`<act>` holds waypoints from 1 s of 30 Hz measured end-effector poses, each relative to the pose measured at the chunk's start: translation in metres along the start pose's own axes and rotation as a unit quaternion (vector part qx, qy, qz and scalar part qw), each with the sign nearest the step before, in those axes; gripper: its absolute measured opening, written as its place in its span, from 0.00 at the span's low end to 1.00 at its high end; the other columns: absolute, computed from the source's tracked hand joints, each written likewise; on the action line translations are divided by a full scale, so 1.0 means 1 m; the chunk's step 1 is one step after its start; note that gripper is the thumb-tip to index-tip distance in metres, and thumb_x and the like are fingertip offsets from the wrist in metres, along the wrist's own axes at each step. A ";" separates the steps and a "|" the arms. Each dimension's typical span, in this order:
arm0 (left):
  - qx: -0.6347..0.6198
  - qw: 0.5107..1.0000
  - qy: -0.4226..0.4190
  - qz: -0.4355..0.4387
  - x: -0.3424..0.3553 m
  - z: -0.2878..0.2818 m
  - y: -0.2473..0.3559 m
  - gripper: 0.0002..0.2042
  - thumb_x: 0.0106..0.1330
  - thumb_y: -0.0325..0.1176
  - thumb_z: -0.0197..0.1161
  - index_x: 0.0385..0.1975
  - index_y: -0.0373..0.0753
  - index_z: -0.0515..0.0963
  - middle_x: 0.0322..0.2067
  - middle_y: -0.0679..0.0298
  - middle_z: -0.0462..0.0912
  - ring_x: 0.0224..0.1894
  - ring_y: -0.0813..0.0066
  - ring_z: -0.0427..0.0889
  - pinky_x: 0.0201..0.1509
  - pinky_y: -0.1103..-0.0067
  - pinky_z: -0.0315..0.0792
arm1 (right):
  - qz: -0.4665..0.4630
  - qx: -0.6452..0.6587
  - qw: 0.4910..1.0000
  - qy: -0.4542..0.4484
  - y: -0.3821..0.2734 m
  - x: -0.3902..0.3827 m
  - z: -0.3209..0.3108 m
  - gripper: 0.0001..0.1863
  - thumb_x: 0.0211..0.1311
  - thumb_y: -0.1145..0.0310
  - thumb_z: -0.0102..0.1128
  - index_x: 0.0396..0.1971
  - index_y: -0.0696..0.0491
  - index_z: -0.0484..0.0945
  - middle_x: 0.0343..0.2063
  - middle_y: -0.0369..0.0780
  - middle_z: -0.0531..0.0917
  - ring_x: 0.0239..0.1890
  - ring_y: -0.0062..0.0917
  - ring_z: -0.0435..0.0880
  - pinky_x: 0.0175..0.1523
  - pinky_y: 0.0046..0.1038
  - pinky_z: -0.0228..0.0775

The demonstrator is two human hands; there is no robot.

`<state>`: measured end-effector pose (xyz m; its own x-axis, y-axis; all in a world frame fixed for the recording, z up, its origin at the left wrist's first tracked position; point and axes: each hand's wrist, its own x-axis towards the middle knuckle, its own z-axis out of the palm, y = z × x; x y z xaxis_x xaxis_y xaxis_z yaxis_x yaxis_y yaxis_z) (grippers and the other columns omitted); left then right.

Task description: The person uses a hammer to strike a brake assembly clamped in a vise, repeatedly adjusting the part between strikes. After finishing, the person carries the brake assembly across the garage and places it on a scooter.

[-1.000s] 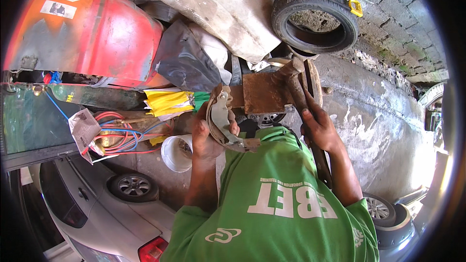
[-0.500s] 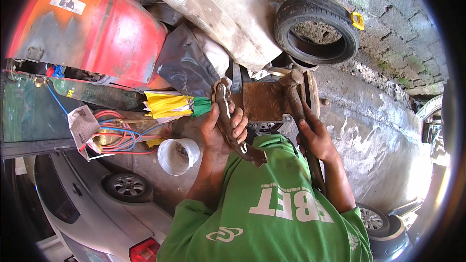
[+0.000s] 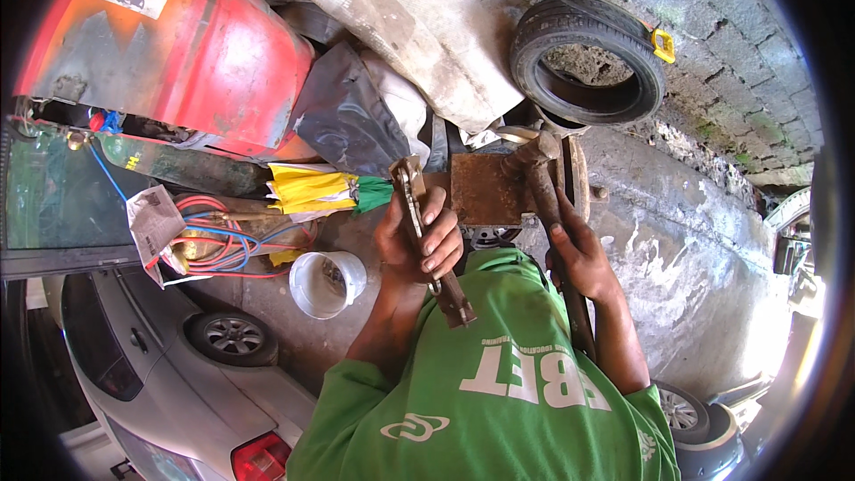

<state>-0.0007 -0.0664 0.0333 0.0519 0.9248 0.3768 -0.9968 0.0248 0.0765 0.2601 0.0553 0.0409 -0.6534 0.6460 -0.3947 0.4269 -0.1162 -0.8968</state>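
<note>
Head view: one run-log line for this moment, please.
left hand: grips locking pliers | right hand: on long rusty bar | ahead: rusty metal block | nearby: white bucket, tyre

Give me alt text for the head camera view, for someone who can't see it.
A person in a green shirt grips rusty locking pliers in the left hand while the right hand rests on a long rusty bar beside a rusty metal block. Around them lie a tyre, a white bucket, coiled hoses and a red drum.
</note>
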 end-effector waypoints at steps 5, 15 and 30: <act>0.007 0.999 -0.034 0.008 0.007 -0.024 0.005 0.28 0.70 0.66 0.54 0.37 0.41 0.69 0.24 0.66 0.77 0.25 0.76 0.79 0.25 0.79 0.75 | -0.025 -0.019 0.999 0.002 0.008 0.005 0.002 0.34 0.79 0.57 0.49 0.78 0.45 0.49 0.22 0.35 0.76 0.19 0.18 0.74 0.23 0.23 0.71; -0.017 1.000 0.023 0.012 0.005 -0.058 0.016 0.38 0.63 0.78 0.47 0.32 0.39 0.70 0.21 0.66 0.74 0.21 0.75 0.75 0.24 0.79 0.72 | -0.014 -0.012 1.000 0.001 0.012 0.003 0.000 0.35 0.78 0.57 0.51 0.78 0.45 0.49 0.21 0.34 0.75 0.20 0.17 0.74 0.23 0.23 0.71; -0.061 0.993 0.078 0.067 -0.003 -0.057 0.015 0.38 0.68 0.72 0.47 0.37 0.33 0.71 0.36 0.51 0.72 0.31 0.62 0.75 0.29 0.71 0.79 | -0.065 -0.131 0.989 0.026 0.009 0.003 0.011 0.34 0.79 0.62 0.49 0.78 0.44 0.48 0.20 0.33 0.74 0.18 0.16 0.71 0.24 0.24 0.68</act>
<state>-0.0191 -0.0476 -0.0196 -0.0816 0.9703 0.2279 -0.9947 -0.0647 -0.0804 0.2551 0.0478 0.0293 -0.6824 0.6819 -0.2631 0.4938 0.1646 -0.8539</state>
